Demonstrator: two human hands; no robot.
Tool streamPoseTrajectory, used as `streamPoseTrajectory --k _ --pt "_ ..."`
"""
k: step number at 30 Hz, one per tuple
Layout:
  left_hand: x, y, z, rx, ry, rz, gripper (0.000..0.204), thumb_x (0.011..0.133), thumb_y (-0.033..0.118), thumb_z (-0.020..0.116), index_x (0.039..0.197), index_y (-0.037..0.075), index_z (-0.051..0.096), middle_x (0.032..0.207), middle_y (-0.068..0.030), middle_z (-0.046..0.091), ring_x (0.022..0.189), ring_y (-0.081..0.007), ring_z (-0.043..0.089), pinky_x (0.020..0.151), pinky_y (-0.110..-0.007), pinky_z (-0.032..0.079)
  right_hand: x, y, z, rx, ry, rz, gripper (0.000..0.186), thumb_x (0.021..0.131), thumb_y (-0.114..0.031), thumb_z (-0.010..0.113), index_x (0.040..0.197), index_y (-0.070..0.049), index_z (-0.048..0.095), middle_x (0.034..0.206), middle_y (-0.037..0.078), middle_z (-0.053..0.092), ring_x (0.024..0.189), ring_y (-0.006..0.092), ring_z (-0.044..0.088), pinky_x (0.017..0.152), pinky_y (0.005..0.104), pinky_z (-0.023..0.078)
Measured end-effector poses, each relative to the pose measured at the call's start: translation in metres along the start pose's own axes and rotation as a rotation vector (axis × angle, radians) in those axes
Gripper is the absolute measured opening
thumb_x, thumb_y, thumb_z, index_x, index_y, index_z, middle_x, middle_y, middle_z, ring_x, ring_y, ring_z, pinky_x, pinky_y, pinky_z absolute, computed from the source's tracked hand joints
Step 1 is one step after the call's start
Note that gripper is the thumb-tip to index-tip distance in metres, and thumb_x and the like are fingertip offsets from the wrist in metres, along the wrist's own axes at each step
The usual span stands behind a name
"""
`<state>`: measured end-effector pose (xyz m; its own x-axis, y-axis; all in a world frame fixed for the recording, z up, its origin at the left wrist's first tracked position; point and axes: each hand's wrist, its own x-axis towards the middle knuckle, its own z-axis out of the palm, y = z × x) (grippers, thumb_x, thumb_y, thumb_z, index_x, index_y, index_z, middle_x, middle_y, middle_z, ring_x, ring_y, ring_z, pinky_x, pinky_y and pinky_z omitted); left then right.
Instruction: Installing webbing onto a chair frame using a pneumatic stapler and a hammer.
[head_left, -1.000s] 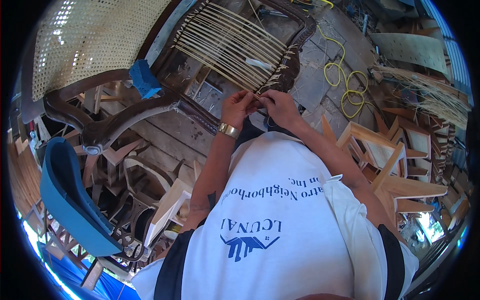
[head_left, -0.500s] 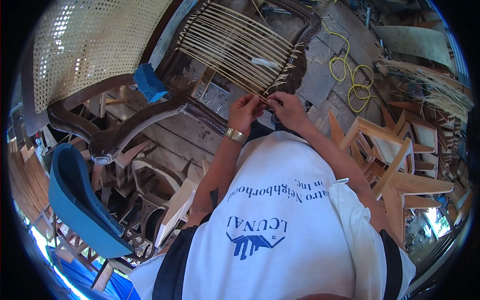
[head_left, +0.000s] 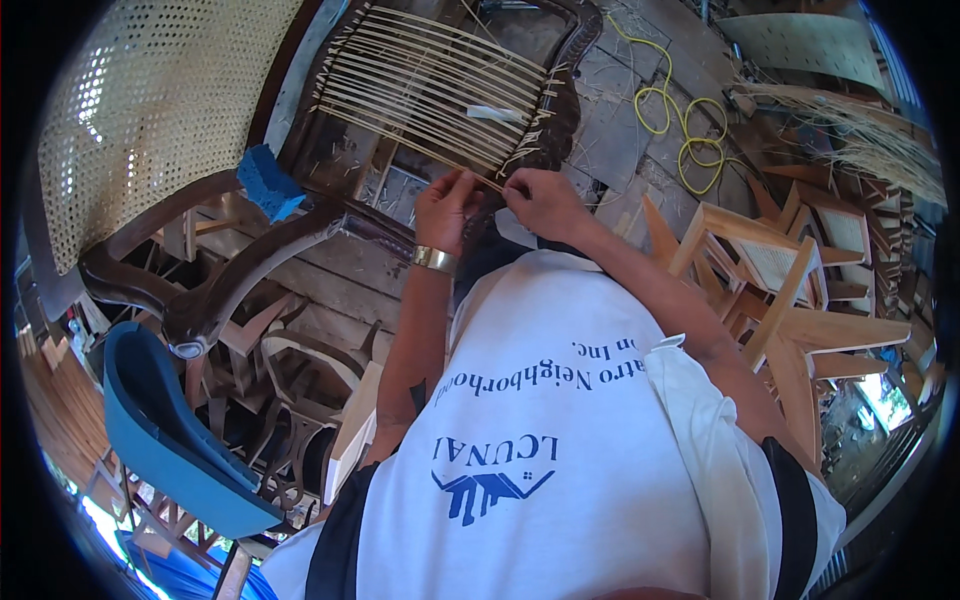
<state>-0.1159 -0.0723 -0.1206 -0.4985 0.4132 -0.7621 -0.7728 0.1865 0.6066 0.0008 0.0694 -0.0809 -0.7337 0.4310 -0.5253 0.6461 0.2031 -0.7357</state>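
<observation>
A dark carved wooden chair frame (head_left: 562, 125) lies in front of me, with rows of pale cane strands (head_left: 430, 85) stretched across its opening. At the frame's near right corner, my left hand (head_left: 445, 212) pinches a cane strand (head_left: 487, 181) between thumb and fingers. Close beside it, my right hand (head_left: 547, 205) is closed at the strand's other end, by the frame's edge; its fingertips are partly hidden. A white strip (head_left: 497, 115) rests on the stretched strands.
A woven cane panel (head_left: 150, 120) rises at the left, and a blue sponge-like piece (head_left: 268, 183) sits on its frame. A blue curved part (head_left: 165, 430) stands lower left. Yellow cord (head_left: 690, 150), loose cane (head_left: 860, 130) and wooden chair frames (head_left: 790, 335) are at the right.
The whole view has shifted, so the chair sits farther left and up. My hands have moved slightly apart along the strand, which now shows between them.
</observation>
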Motion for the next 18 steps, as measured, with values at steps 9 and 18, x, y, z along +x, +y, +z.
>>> streamPoseTrajectory --k 9,18 --pt "0.01 0.01 -0.005 0.027 -0.097 -0.067 0.019 0.09 0.014 0.074 0.105 0.004 0.067 0.089 -0.0046 0.072 0.074 -0.013 0.069 0.062 -0.024 0.055 -0.001 0.007 0.0 0.006 -0.019 -0.08 0.018 0.092 -0.017 0.063 0.094 0.0 0.07 0.07 0.012 0.066 0.061 0.0175 0.064 0.059 0.0344 0.05" --pt "0.009 0.01 -0.005 0.046 -0.123 -0.073 0.017 0.091 0.015 0.073 0.103 0.003 0.067 0.09 -0.0056 0.071 0.078 -0.015 0.07 0.067 -0.026 0.057 -0.003 0.018 0.007 -0.087 0.098 -0.393 0.015 0.09 -0.012 0.066 0.099 -0.001 0.071 0.082 0.014 0.068 0.072 0.0284 0.066 0.066 0.0374 0.051"
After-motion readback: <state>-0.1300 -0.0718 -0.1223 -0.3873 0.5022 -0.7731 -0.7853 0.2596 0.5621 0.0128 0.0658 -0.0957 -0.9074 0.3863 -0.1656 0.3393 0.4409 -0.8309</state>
